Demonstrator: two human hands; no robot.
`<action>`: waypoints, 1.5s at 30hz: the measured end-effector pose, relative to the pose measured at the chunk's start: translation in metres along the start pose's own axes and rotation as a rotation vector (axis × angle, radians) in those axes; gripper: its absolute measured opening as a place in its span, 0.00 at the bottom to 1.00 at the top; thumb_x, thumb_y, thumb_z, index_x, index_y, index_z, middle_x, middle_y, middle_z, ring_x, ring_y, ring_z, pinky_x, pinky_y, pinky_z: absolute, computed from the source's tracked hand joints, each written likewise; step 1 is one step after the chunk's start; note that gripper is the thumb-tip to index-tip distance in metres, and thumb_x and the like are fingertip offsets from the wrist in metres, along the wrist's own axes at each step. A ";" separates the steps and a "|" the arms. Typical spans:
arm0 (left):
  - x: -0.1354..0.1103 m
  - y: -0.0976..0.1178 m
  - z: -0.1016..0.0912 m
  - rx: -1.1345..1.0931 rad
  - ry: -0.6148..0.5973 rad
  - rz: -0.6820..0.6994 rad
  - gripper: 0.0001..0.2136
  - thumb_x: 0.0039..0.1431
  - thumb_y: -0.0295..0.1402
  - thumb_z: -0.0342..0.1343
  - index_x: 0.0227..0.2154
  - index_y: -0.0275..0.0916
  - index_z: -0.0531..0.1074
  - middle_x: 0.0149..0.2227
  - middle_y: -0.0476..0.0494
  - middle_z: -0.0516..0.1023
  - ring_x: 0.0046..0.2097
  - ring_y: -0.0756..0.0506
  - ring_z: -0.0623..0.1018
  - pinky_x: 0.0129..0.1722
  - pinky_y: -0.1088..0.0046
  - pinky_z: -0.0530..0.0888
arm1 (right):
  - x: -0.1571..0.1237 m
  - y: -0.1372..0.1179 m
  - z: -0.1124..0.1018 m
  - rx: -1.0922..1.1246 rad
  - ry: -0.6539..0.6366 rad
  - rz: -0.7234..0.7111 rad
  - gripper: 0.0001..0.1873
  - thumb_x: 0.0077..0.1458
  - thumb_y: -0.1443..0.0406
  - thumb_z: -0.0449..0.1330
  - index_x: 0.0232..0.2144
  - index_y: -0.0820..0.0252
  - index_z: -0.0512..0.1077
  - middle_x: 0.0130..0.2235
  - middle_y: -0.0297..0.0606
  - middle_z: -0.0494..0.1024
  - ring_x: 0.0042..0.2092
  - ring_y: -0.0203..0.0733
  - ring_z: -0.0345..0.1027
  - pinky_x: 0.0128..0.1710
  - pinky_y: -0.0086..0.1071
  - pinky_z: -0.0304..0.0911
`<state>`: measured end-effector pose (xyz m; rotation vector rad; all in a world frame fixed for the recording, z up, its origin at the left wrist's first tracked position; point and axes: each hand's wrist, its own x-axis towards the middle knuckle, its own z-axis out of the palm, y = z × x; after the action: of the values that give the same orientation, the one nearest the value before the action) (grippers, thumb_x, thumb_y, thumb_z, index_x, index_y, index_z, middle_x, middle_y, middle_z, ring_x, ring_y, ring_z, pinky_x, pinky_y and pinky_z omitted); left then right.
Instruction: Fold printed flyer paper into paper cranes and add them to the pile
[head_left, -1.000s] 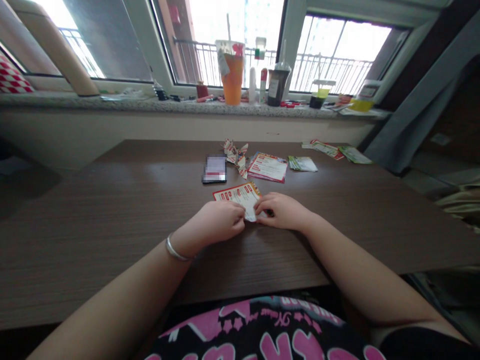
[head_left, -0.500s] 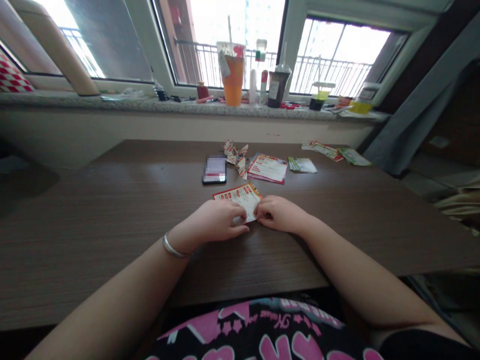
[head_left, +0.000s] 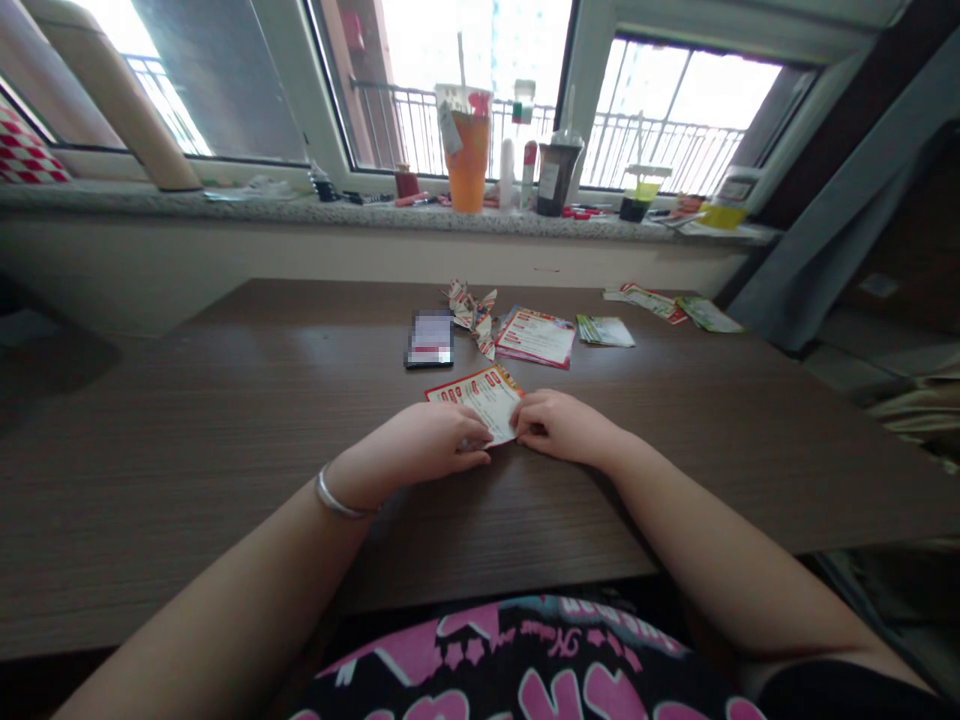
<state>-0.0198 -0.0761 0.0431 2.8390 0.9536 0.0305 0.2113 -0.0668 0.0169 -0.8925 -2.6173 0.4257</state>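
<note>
A printed paper card (head_left: 491,397) with a red border and red labels lies tilted on the brown table in front of me. My left hand (head_left: 435,440), a silver bangle on its wrist, rests over the card's lower left part, fingers bent onto its near edge and covering that corner. At the right edge of the card, my right hand (head_left: 559,427) has its fingers curled, thumb and index pinching the border. Just beyond the card are a stack of similar cards (head_left: 536,337) and some crumpled striped paper (head_left: 474,315).
A phone (head_left: 430,340) lies left of the crumpled paper. Small green-and-white cards (head_left: 604,331) and more cards (head_left: 709,313) sit at the right back. Along the stone windowsill (head_left: 375,212) stand an orange drink cup (head_left: 466,160), a dark cup (head_left: 556,175) and several small items.
My left hand has slid slightly left, its fingers flatter on the card. My right hand has shifted very slightly right at the card's edge. The other things have stayed put.
</note>
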 end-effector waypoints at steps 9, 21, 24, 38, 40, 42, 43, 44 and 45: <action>0.003 0.004 -0.002 0.096 -0.002 -0.123 0.13 0.63 0.36 0.48 0.32 0.41 0.77 0.33 0.44 0.80 0.33 0.45 0.77 0.32 0.72 0.68 | -0.003 0.006 -0.003 0.047 0.003 -0.008 0.05 0.49 0.74 0.63 0.26 0.60 0.75 0.37 0.38 0.79 0.38 0.38 0.70 0.42 0.31 0.63; 0.015 -0.005 0.010 -0.083 0.129 -0.293 0.13 0.63 0.36 0.45 0.27 0.38 0.70 0.32 0.44 0.76 0.33 0.46 0.73 0.32 0.72 0.65 | 0.001 0.002 -0.001 0.055 -0.003 0.054 0.04 0.53 0.70 0.62 0.31 0.59 0.77 0.36 0.37 0.80 0.40 0.40 0.71 0.44 0.32 0.62; 0.016 -0.007 0.013 -0.078 0.148 -0.316 0.12 0.62 0.35 0.46 0.26 0.38 0.70 0.31 0.44 0.76 0.33 0.45 0.73 0.32 0.72 0.65 | 0.001 -0.001 -0.001 0.047 0.006 0.125 0.04 0.55 0.68 0.61 0.31 0.60 0.77 0.35 0.37 0.80 0.38 0.39 0.71 0.41 0.31 0.62; 0.019 -0.025 0.020 -0.108 0.125 -0.388 0.11 0.57 0.38 0.50 0.26 0.37 0.70 0.33 0.43 0.73 0.32 0.47 0.72 0.30 0.73 0.65 | 0.000 -0.006 0.002 0.026 0.064 0.278 0.05 0.54 0.66 0.60 0.35 0.59 0.74 0.31 0.34 0.77 0.30 0.34 0.67 0.31 0.26 0.57; 0.020 -0.027 0.021 -0.100 0.130 -0.392 0.11 0.58 0.38 0.50 0.27 0.37 0.71 0.34 0.43 0.72 0.33 0.47 0.72 0.32 0.72 0.66 | -0.001 -0.004 0.004 -0.015 0.051 0.219 0.07 0.55 0.67 0.59 0.37 0.58 0.75 0.35 0.36 0.78 0.34 0.36 0.69 0.35 0.28 0.59; 0.020 -0.029 0.022 -0.101 0.122 -0.388 0.11 0.58 0.39 0.50 0.28 0.37 0.71 0.33 0.43 0.72 0.33 0.46 0.72 0.32 0.72 0.67 | -0.001 -0.001 0.006 -0.051 0.047 0.169 0.09 0.56 0.67 0.58 0.40 0.56 0.76 0.39 0.38 0.79 0.39 0.39 0.70 0.39 0.31 0.61; 0.020 -0.030 0.023 -0.104 0.123 -0.382 0.11 0.58 0.39 0.50 0.28 0.37 0.71 0.33 0.43 0.71 0.33 0.46 0.72 0.32 0.72 0.67 | -0.001 0.000 0.006 -0.060 0.045 0.154 0.11 0.57 0.67 0.58 0.41 0.55 0.77 0.40 0.38 0.79 0.41 0.40 0.70 0.41 0.32 0.62; 0.019 -0.030 0.023 -0.107 0.129 -0.375 0.11 0.58 0.38 0.50 0.28 0.37 0.71 0.33 0.43 0.71 0.33 0.46 0.72 0.32 0.72 0.67 | -0.001 0.002 0.007 -0.064 0.043 0.143 0.12 0.57 0.67 0.58 0.42 0.55 0.77 0.41 0.39 0.78 0.42 0.41 0.71 0.42 0.32 0.62; 0.019 -0.031 0.024 -0.111 0.139 -0.368 0.10 0.58 0.38 0.50 0.28 0.37 0.71 0.33 0.43 0.71 0.33 0.46 0.72 0.32 0.72 0.67 | -0.001 0.003 0.008 -0.067 0.042 0.133 0.12 0.57 0.66 0.58 0.43 0.55 0.77 0.42 0.40 0.78 0.43 0.41 0.71 0.44 0.33 0.63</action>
<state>-0.0214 -0.0432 0.0148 2.5453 1.4406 0.2339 0.2101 -0.0666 0.0083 -1.0895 -2.5566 0.3513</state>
